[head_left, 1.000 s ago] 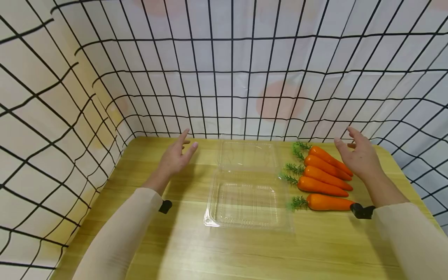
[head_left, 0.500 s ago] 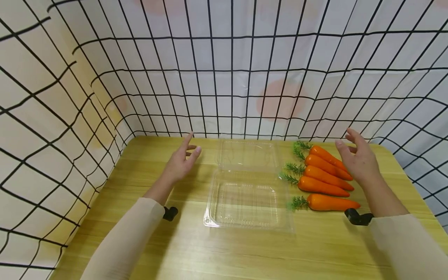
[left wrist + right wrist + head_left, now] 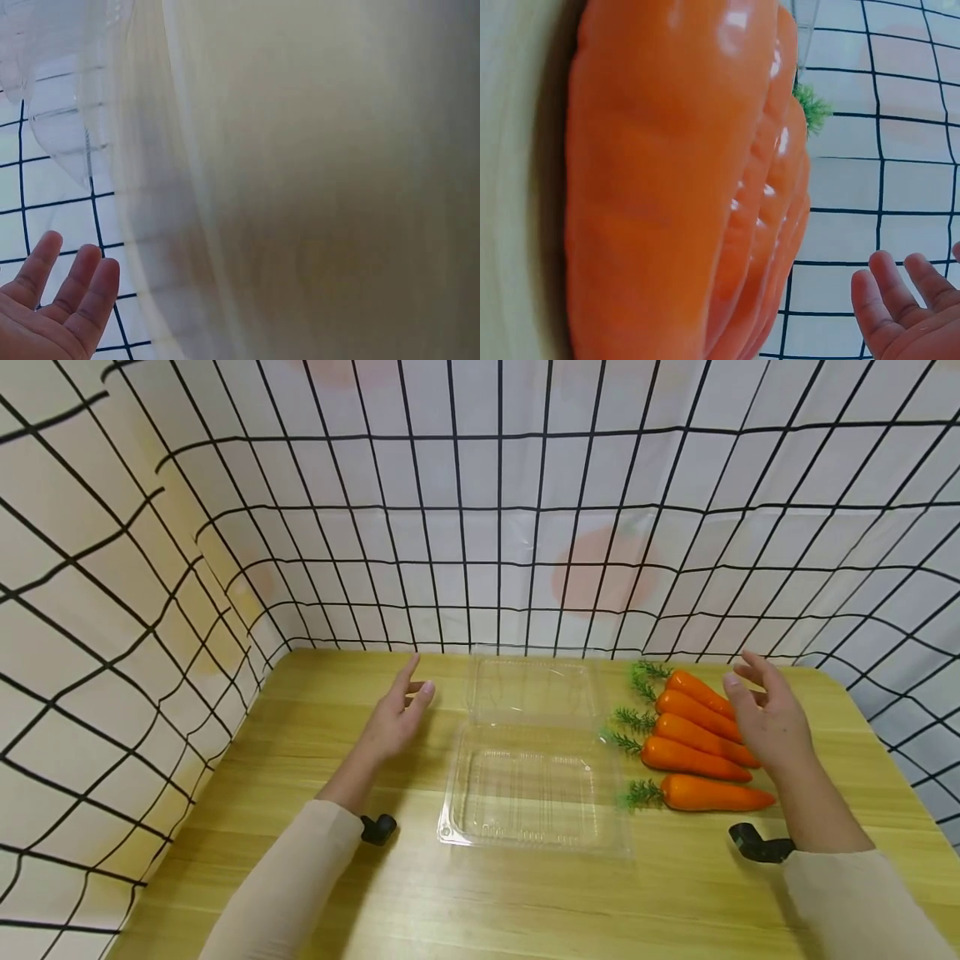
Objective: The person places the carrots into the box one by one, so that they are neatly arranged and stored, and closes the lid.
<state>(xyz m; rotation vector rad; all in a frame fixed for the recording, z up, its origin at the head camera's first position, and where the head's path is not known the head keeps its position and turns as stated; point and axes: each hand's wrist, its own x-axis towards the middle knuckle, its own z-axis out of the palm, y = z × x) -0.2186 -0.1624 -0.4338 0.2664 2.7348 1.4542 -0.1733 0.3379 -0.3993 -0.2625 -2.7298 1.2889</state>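
Note:
A clear plastic clamshell box (image 3: 525,839) lies opened out flat in the middle of the table, its lid half toward the back. To its right lie several orange carrots (image 3: 716,792) with green leafy tops pointing left. My left hand (image 3: 392,720) hovers left of the box with relaxed, spread fingers and nothing in them. Over the tips of the rear carrots is my right hand (image 3: 772,718), fingers loosely bent and holding nothing; it hides some tips. In the right wrist view the nearest carrot (image 3: 660,187) fills the middle, with the fingers at lower right.
Black wire grid panels (image 3: 498,510) rise along the back and sides of the wooden table (image 3: 480,910), with pale cloth behind them. A black wrist mount (image 3: 757,843) sits under the right forearm, another mount (image 3: 378,829) beside the left.
The left hand has shifted to the right, toward the box. My right hand has come slightly nearer and lower in view. Box and carrots stay where they were.

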